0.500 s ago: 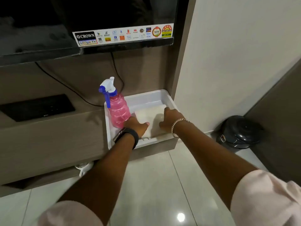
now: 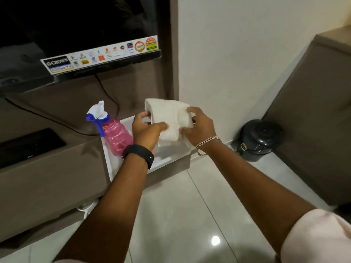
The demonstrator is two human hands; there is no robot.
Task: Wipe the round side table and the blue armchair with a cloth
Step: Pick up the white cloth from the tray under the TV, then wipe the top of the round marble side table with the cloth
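Note:
A folded white cloth (image 2: pixel 169 118) is held up in the air above a white tray (image 2: pixel 163 161). My left hand (image 2: pixel 146 130) grips its left side and my right hand (image 2: pixel 199 128) grips its right side. The cloth hangs clear of the tray and is slightly blurred. Neither the round side table nor the blue armchair is in view.
A pink spray bottle (image 2: pixel 115 135) with a blue and white trigger stands in the tray's left part. The tray rests on a brown TV unit (image 2: pixel 47 179) under a television (image 2: pixel 79 35). A black set-top box (image 2: pixel 28 145) lies left. A small black bin (image 2: pixel 260 139) stands on the tiled floor at right.
Both hands have lifted the cloth up out of the tray, where it lay flat before. The view has moved closer to the tray.

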